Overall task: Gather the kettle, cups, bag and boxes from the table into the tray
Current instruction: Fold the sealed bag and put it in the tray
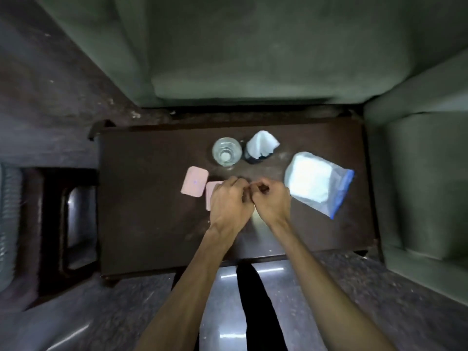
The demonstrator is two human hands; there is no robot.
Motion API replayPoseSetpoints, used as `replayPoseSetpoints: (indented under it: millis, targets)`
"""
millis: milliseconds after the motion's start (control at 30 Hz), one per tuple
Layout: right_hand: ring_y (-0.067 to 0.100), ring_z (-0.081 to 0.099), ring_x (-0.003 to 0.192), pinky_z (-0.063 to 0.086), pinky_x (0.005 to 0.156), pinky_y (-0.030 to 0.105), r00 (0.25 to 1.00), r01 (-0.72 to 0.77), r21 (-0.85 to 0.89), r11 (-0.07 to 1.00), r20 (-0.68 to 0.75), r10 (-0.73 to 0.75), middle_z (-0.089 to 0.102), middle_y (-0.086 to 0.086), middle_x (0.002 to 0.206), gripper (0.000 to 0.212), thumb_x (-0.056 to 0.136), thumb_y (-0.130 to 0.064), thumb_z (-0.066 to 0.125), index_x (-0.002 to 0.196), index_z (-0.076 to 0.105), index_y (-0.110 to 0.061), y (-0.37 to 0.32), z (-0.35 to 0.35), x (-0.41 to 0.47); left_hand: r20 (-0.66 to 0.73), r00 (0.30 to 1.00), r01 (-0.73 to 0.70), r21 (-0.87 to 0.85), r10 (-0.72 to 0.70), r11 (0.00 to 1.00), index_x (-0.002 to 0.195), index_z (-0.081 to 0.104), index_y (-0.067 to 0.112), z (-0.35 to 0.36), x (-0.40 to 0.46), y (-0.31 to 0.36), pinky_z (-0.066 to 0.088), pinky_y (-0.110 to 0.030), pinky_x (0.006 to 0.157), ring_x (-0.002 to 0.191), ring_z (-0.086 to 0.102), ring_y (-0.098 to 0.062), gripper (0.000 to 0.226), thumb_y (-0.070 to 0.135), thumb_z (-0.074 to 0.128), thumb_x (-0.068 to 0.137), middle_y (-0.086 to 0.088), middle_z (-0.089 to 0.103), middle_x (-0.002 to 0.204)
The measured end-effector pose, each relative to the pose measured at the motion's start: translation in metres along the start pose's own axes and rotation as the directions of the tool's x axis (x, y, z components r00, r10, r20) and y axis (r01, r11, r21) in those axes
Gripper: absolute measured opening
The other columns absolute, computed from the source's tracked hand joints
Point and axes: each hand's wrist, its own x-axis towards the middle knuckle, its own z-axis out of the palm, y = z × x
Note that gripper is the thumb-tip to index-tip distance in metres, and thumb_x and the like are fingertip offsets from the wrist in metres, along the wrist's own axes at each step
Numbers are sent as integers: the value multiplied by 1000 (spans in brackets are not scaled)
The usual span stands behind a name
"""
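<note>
Over the dark table (141,198) both hands meet, fingers curled; left hand (229,201) covers one pink box (210,196), right hand (272,201) beside it; what they grip, I cannot tell; another box (194,184), bag (316,183) lie near.

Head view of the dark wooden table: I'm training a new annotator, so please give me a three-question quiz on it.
1. True or false: the clear zip bag of white contents with a blue strip lies right of both hands.
2. Which stands left of the dark cup holding white tissue? A) clear plastic bottle B) pink rounded flat box C) zip bag
3. Fill in: the left hand partly covers a second pink ____.

Key: 1 true; 2 A; 3 box. The right hand is curled beside the left one; whether either grips anything is unclear.
</note>
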Motion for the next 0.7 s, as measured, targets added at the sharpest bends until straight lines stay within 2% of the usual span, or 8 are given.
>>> replayPoseSetpoints:
  millis: [100, 200, 300, 333, 400, 500, 600, 700]
  targets:
    - [1, 64, 66, 41, 57, 4, 995, -93, 42, 995, -45, 95, 67, -17, 66, 15, 85, -15, 68, 81, 81, -21, 39, -32, 14, 82, 992, -99, 25, 97, 995, 88, 74, 12, 34, 11, 34, 50, -41, 84, 87, 67, -34, 16, 10, 61, 79, -8, 74, 90]
    - [15, 70, 74, 54, 68, 25, 972, -210, 101, 972, -83, 219, 78, -5, 76, 16, 84, -17, 65, 80, 80, -19, 74, -53, 27, 185, 970, -180, 103, 159, 978, 88, 74, 14, 71, 24, 61, 47, -38, 88, 93, 67, -30, 12, 15, 64, 82, -5, 73, 93]
    - [26, 73, 83, 54, 73, 30, 890, -417, 192, 889, -112, 442, 80, 5, 84, 20, 85, -26, 64, 86, 82, -17, 110, -60, 37, 256, 943, -247, 110, 212, 963, 101, 76, 17, 104, 40, 83, 49, -36, 92, 101, 67, -27, 19, 14, 66, 85, -3, 73, 104]
    - [27, 74, 82, 55, 74, 31, 832, -509, 260, 821, -98, 547, 79, 6, 83, 23, 86, -29, 65, 87, 82, -13, 120, -60, 40, 274, 933, -269, 101, 233, 958, 106, 76, 17, 113, 47, 90, 52, -36, 93, 104, 67, -26, 22, 14, 67, 86, -2, 72, 109]
    - [23, 70, 63, 60, 65, 34, 654, -654, 523, 546, 29, 756, 75, 5, 71, 25, 88, -29, 70, 86, 80, -6, 136, -57, 45, 300, 913, -316, 95, 275, 944, 113, 74, 17, 132, 65, 104, 55, -37, 96, 110, 67, -26, 25, 15, 68, 89, -3, 70, 118]
    - [15, 63, 51, 52, 48, 24, 496, -669, 725, 166, 269, 825, 71, 6, 67, 20, 88, -23, 77, 77, 69, -8, 157, -51, 52, 348, 877, -401, 148, 332, 904, 128, 68, 17, 160, 102, 124, 51, -39, 103, 128, 58, -25, 38, 17, 66, 91, -2, 63, 135]
    - [16, 70, 61, 51, 44, 22, 463, -616, 788, 3, 359, 810, 76, 11, 84, 24, 85, -25, 82, 82, 66, -8, 166, -41, 67, 416, 846, -457, 238, 335, 857, 144, 57, 17, 184, 137, 138, 42, -41, 113, 143, 46, -26, 55, 20, 68, 90, -5, 53, 152]
    - [12, 72, 59, 49, 43, 20, 438, -579, 816, -12, 323, 839, 78, 7, 81, 31, 78, -28, 88, 75, 66, -8, 171, -33, 85, 482, 837, -428, 285, 258, 858, 154, 45, 17, 205, 161, 145, 28, -44, 125, 153, 34, -27, 69, 23, 71, 90, -8, 39, 165]
